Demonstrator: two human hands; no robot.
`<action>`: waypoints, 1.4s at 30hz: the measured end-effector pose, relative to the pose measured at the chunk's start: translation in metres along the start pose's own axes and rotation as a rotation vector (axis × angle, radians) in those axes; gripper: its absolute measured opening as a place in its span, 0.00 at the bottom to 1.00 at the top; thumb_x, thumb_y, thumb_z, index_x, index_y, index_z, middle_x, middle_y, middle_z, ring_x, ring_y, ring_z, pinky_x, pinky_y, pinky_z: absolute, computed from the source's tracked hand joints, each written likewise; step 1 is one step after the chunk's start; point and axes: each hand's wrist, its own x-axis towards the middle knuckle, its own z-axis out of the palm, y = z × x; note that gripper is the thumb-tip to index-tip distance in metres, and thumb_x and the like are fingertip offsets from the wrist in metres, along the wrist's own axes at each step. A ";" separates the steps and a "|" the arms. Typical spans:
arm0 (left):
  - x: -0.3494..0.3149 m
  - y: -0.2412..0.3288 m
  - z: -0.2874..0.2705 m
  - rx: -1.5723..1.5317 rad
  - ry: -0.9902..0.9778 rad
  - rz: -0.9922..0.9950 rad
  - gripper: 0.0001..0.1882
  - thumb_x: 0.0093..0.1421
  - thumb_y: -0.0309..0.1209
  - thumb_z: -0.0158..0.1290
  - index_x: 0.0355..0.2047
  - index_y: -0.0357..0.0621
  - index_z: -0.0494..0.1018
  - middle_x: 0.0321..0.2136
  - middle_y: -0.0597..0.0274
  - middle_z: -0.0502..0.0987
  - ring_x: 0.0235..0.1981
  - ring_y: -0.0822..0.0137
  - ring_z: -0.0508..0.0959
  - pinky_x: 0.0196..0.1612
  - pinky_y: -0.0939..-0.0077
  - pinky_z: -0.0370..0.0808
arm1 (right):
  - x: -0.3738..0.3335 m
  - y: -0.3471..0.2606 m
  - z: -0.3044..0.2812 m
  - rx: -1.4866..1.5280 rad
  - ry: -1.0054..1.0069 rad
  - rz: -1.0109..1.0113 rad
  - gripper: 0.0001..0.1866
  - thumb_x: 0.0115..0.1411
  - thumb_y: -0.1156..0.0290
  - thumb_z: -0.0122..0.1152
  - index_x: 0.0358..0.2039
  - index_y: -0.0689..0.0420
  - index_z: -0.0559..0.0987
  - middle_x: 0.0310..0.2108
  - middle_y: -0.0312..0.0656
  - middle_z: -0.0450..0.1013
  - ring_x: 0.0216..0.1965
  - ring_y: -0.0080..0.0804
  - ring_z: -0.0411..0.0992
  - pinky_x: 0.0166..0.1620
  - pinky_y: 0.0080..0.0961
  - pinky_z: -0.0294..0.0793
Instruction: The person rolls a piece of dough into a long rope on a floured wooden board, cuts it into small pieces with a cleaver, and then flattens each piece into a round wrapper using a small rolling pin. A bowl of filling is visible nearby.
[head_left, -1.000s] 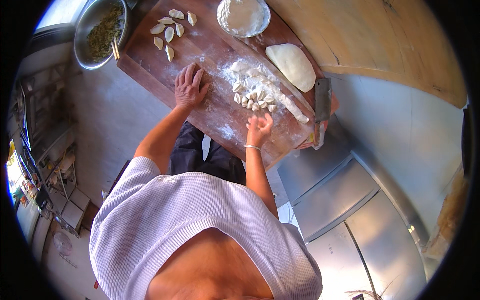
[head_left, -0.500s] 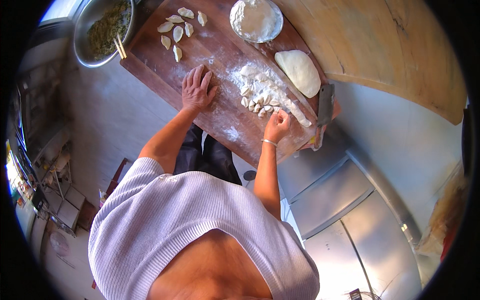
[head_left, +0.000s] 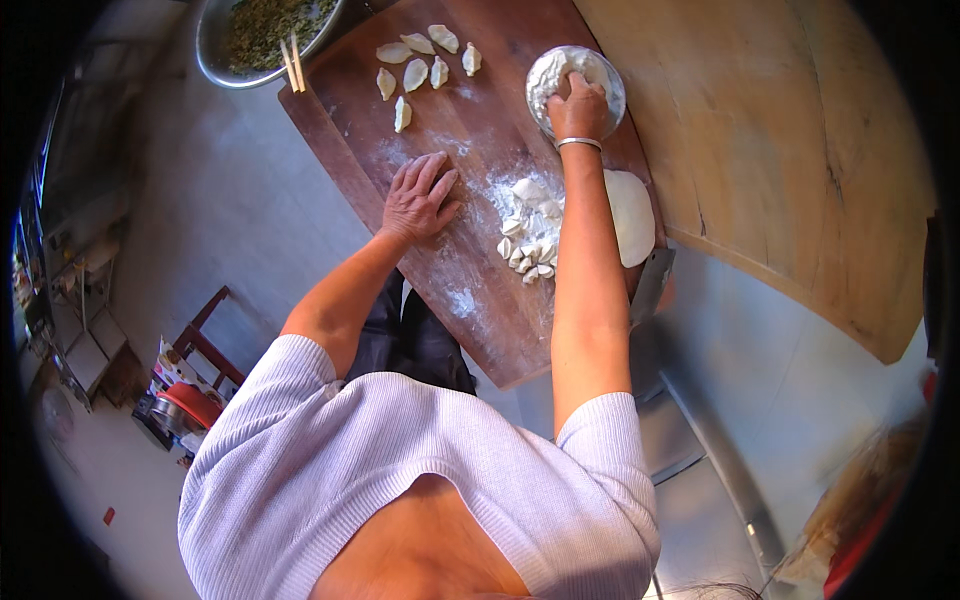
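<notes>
My left hand lies flat on the floured wooden board, fingers stretched out and holding nothing. At the far right, my right hand reaches into a bowl of white flour, its fingertips dug into the flour and partly hidden. Small cut pieces of dough sit in scattered flour between my hands. A large smooth lump of dough rests at the board's right side, partly covered by my right forearm. Several folded dumplings are spread over the far left of the board.
Beyond the board's far left corner stands a metal bowl of chopped green filling, with chopsticks at its rim. A cleaver lies at the board's right edge. A wooden panel curves along the right.
My right hand has moved from beside the cut dough pieces, up and away, into the flour bowl. My left hand stays flat on the board. The view has shifted, too.
</notes>
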 end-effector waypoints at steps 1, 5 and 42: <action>0.000 0.000 -0.001 -0.010 -0.008 -0.006 0.28 0.52 0.44 0.58 0.53 0.51 0.70 0.60 0.55 0.63 0.61 0.53 0.62 0.64 0.56 0.57 | 0.002 0.006 0.009 -0.053 -0.046 0.028 0.17 0.44 0.69 0.67 0.37 0.60 0.80 0.35 0.57 0.75 0.37 0.54 0.73 0.43 0.43 0.74; -0.005 -0.003 0.002 -0.029 -0.016 -0.011 0.27 0.54 0.44 0.57 0.53 0.50 0.70 0.60 0.55 0.63 0.61 0.52 0.62 0.64 0.55 0.57 | -0.002 0.026 0.007 0.179 -0.030 0.121 0.14 0.46 0.72 0.67 0.34 0.63 0.80 0.32 0.55 0.76 0.27 0.45 0.76 0.33 0.37 0.77; -0.008 0.005 0.007 0.072 0.072 0.029 0.27 0.53 0.42 0.57 0.54 0.51 0.69 0.60 0.56 0.62 0.60 0.50 0.63 0.61 0.55 0.59 | -0.289 0.024 -0.054 0.382 0.162 0.611 0.12 0.51 0.78 0.57 0.37 0.62 0.80 0.30 0.52 0.78 0.32 0.49 0.78 0.38 0.36 0.76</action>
